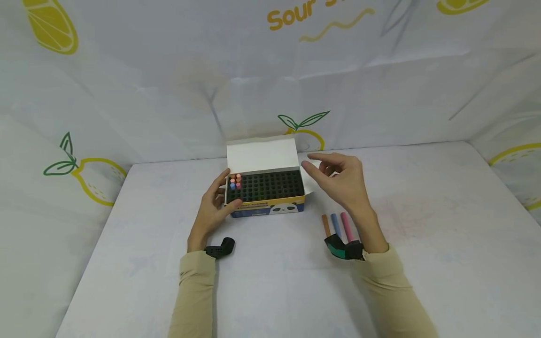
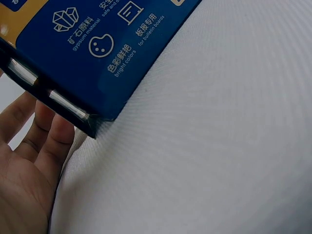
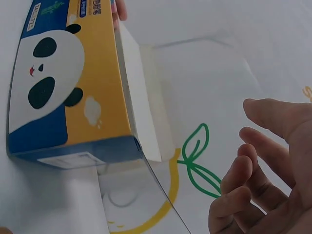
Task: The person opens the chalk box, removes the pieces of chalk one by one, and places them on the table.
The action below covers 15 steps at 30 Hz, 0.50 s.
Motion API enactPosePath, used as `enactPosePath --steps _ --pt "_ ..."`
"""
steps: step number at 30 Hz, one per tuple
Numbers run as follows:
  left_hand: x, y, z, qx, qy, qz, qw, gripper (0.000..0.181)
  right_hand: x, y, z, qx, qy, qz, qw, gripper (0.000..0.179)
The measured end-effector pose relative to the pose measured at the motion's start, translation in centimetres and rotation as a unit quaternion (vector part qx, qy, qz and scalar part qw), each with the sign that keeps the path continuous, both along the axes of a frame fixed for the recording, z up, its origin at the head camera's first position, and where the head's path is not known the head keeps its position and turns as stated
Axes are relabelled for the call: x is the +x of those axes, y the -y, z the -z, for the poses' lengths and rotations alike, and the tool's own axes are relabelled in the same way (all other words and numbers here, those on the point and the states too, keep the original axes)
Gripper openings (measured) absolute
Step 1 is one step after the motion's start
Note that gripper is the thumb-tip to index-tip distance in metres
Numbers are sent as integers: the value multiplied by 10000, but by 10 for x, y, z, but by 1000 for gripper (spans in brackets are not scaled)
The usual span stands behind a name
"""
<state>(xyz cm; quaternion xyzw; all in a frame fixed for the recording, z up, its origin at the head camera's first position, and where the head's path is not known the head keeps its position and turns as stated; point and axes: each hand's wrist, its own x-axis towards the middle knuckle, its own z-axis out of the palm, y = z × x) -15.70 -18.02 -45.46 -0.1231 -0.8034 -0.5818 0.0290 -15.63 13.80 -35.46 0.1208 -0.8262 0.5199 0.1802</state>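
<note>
A blue and yellow chalk box (image 1: 249, 212) with a panda on its front stands upright, its white lid (image 1: 262, 157) raised at the back. Inside is a black grid of holes, and several coloured chalk sticks (image 1: 235, 181) fill its left end. My left hand (image 1: 209, 206) grips that left end, thumb at the front corner and fingers round the far side. In the left wrist view its fingers (image 2: 61, 134) lie against the box end. My right hand (image 1: 344, 180) hovers just right of the box, thumb and forefinger apart, holding nothing.
Three loose chalk sticks lie side by side near my right wrist: orange-brown (image 1: 326, 225), blue (image 1: 336, 224) and pink (image 1: 347, 226). A white side flap (image 1: 309, 183) sticks out at the box's right end. Behind the table (image 1: 270, 281) hangs a lemon-print cloth (image 1: 169, 94).
</note>
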Motion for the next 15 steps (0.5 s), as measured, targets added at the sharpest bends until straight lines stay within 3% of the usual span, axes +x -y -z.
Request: enactPosePath --steps 15 --pt "-1 0 1 31 -6 -11 10000 82 -14 68 15 -122 34 -1026 9946 21"
